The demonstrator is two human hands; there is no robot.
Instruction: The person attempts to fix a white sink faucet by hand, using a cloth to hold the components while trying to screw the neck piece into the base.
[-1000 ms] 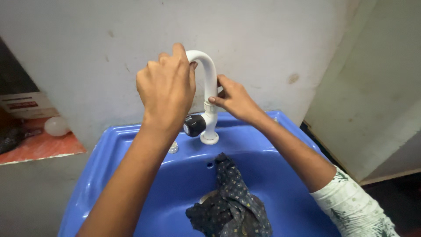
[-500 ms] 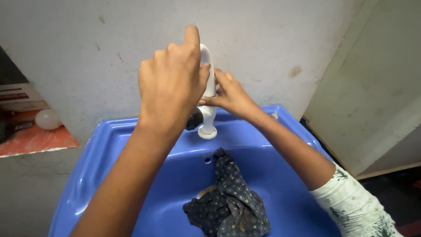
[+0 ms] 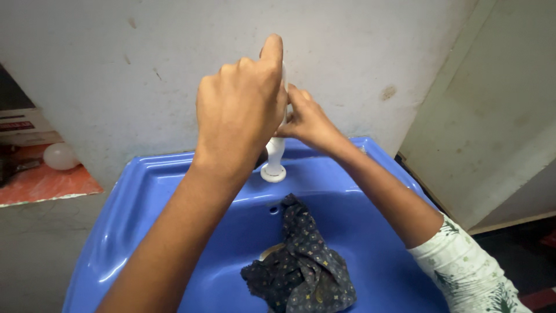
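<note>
While the left hand [image 3: 240, 113] wraps the white plastic curved tap [image 3: 273, 159], the right hand [image 3: 307, 122] pinches its side. Rough twisting might loosen the tap's base or splash water over the dark patterned cloth [image 3: 301, 261] in the blue basin [image 3: 145, 191].

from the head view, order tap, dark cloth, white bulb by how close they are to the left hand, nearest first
1. Tap: white, at the sink's back rim, right under the left hand, which covers its top.
2. Dark cloth: crumpled in the blue sink basin, below and toward the viewer.
3. White bulb: far left, on the orange ledge outside the sink.
</note>
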